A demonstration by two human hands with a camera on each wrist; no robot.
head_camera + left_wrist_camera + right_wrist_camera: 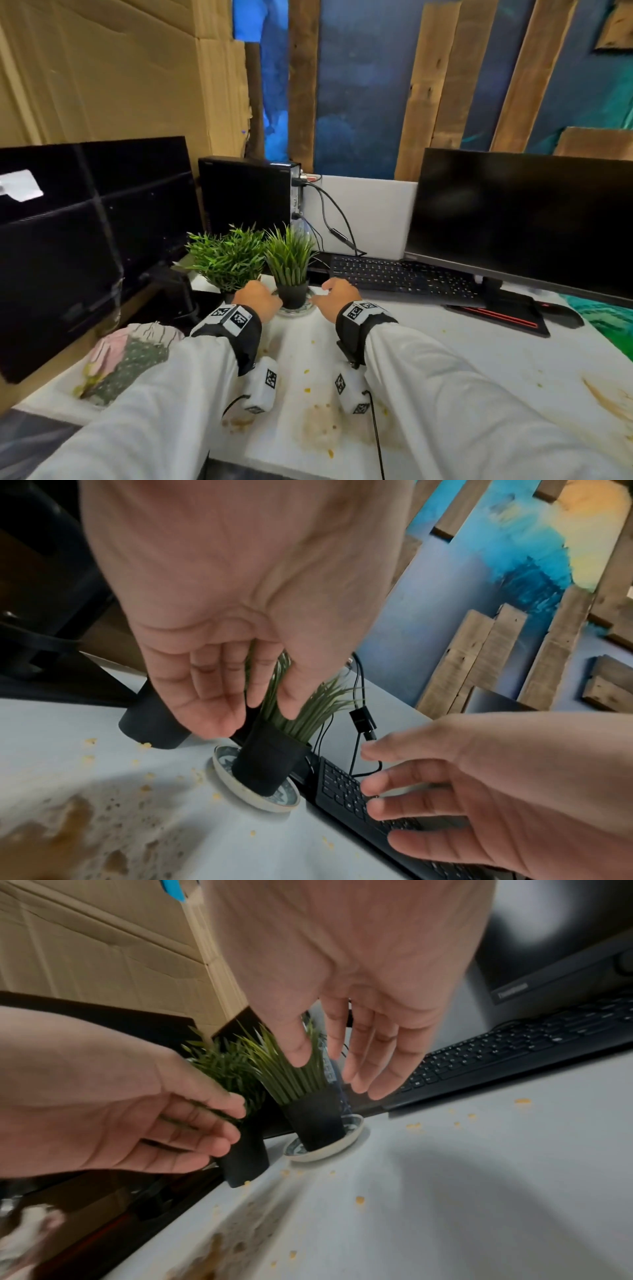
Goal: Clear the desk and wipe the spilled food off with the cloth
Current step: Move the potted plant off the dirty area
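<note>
A grass plant in a black pot (293, 295) stands in a patterned saucer (297, 311) at the back middle of the white desk (462, 356). My left hand (270, 300) hovers just left of the pot and my right hand (320, 298) just right of it, both with relaxed fingers and holding nothing. In the left wrist view the left hand (253, 718) hangs over the pot (267, 764); in the right wrist view the right hand (334, 1076) is beside the grass (294, 1080). Brown spilled food (318, 426) and yellow crumbs lie near the front edge. A patterned cloth (133, 356) lies at the left.
A second leafy plant (227, 260) in a black pot stands just left of the first. A black keyboard (404, 277) and monitor (520, 219) are at the right, another monitor (85, 219) at the left, a small computer (245, 195) with cables behind. A brown smear (613, 401) marks the right edge.
</note>
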